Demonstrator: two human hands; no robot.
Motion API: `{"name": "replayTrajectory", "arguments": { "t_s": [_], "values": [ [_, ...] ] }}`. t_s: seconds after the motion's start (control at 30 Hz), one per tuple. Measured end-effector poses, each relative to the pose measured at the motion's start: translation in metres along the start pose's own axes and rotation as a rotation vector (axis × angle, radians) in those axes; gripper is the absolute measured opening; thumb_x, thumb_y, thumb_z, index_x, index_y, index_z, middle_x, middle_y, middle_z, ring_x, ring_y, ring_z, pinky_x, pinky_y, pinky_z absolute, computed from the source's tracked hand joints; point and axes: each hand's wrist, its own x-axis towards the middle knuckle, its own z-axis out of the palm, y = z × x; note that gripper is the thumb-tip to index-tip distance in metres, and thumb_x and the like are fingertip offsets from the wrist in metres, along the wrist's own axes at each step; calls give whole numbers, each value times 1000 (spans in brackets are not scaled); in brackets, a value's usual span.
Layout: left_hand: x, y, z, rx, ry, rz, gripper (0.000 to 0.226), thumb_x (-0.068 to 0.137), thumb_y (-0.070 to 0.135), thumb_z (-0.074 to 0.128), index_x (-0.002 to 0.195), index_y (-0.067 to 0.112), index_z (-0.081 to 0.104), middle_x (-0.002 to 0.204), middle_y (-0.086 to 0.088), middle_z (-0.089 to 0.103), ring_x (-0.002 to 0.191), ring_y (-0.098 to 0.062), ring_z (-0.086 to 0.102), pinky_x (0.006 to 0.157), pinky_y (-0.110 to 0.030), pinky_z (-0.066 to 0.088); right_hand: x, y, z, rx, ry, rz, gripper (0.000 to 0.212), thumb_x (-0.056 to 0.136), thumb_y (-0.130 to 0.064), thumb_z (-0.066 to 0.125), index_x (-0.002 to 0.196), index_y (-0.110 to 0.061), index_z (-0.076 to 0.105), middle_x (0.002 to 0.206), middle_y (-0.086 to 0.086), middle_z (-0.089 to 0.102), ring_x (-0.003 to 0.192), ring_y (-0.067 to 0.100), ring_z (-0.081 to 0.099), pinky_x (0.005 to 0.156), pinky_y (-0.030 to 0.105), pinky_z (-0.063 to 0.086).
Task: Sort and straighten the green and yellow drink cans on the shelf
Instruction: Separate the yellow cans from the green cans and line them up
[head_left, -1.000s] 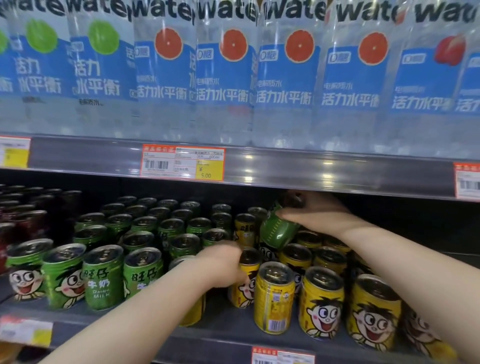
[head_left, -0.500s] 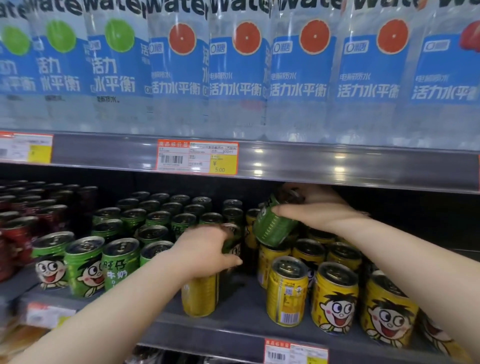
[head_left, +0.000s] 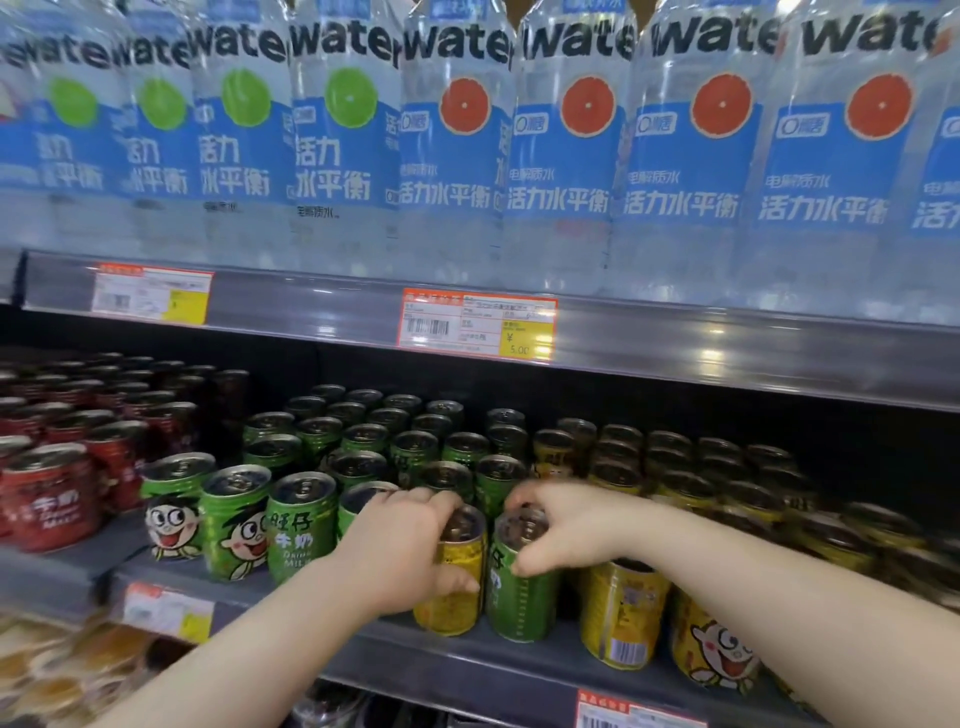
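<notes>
The green can (head_left: 522, 592) now stands lowered beside the yellow can (head_left: 457, 582), fingers of right hand (head_left: 563, 525) and left hand (head_left: 400, 551) gripping each; blurred yellow cans (head_left: 717, 493) seemingly crowd behind.

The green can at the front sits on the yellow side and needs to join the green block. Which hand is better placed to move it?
Right: the right hand already grips the green can, while the left hand holds the yellow can.

Green cans (head_left: 298, 525) & yellow cans (head_left: 623, 613): glossy printed metal w/ shiny silver tops; water bottles (head_left: 566, 156) clear smooth plastic, glossy labels; shelf (head_left: 467, 660) matt grey; price tag (head_left: 478, 326) paper behind shiny plastic strip
</notes>
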Motion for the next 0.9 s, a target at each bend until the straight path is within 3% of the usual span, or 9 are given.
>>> {"name": "replayTrajectory", "arguments": {
  "t_s": [0.13, 0.23, 0.33, 0.43, 0.53, 0.6, 0.67, 0.73, 0.9],
  "values": [
    [2, -4, 0, -170, 21, -23, 84, 69, 54, 70, 139, 27, 34, 136, 1, 46, 125, -21, 43, 104, -30, 35, -2, -2, 4, 71, -28, -28, 66, 75, -36, 67, 135, -26, 41, 119, -4, 52, 106, 15, 54, 86, 28, 50],
    [3, -8, -4, -281, 99, -36, 82, 66, 52, 73, 137, 27, 39, 129, 1, 49, 123, -21, 45, 102, -29, 38, -4, -3, 8, 42, -32, -58, 66, 78, -35, 65, 137, -26, 38, 131, 0, 49, 110, 17, 52, 92, 30, 48],
    [4, -9, -13, -474, 270, -50, 82, 56, 56, 70, 130, 24, 50, 117, -1, 54, 116, -22, 51, 97, -29, 41, -9, 2, 9, -31, 9, -108, 79, 79, -43, 66, 145, -26, 26, 148, 0, 35, 130, 18, 40, 104, 30, 39],
    [3, -2, -28, -560, 494, -25, 93, 43, 68, 52, 122, 20, 58, 113, -3, 56, 111, -23, 51, 94, -29, 39, -20, 5, 0, 137, 171, -119, 95, 74, -53, 69, 148, -30, 14, 156, -4, 20, 139, 16, 30, 112, 32, 32],
    [6, 18, -49, -660, 636, 57, 85, 44, 65, 50, 117, 23, 60, 105, 6, 53, 104, -16, 50, 90, -26, 36, -31, 2, -14, 320, 369, -137, 100, 71, -50, 73, 148, -32, 13, 155, -4, 20, 141, 15, 26, 114, 36, 31],
    [9, 39, -62, -732, 632, 125, 76, 44, 63, 51, 113, 31, 57, 97, 13, 49, 100, -12, 48, 88, -25, 35, -39, -2, -20, 384, 448, -159, 97, 71, -42, 76, 147, -29, 18, 149, -4, 32, 135, 13, 34, 110, 33, 35],
    [15, 60, -67, -814, 578, 194, 63, 43, 62, 54, 103, 41, 51, 96, 15, 52, 99, -11, 53, 86, -24, 39, -49, 0, -25, 454, 523, -147, 86, 72, -29, 78, 142, -27, 27, 126, -9, 46, 117, 7, 45, 96, 22, 39],
    [20, 80, -66, -903, 512, 247, 61, 43, 62, 57, 100, 46, 44, 98, 18, 56, 101, -8, 56, 82, -15, 41, -62, 12, -27, 463, 602, -91, 81, 70, -24, 78, 137, -26, 33, 111, -14, 46, 106, 4, 46, 87, 17, 37],
    [30, 119, -51, -772, 299, 414, 92, 49, 76, 48, 133, 50, 23, 139, 16, 34, 129, -1, 32, 104, -19, 28, -112, 67, -32, 396, 734, 135, 91, 65, -34, 81, 139, -25, 29, 116, -11, 46, 111, 5, 45, 91, 20, 39]
  ]
}}
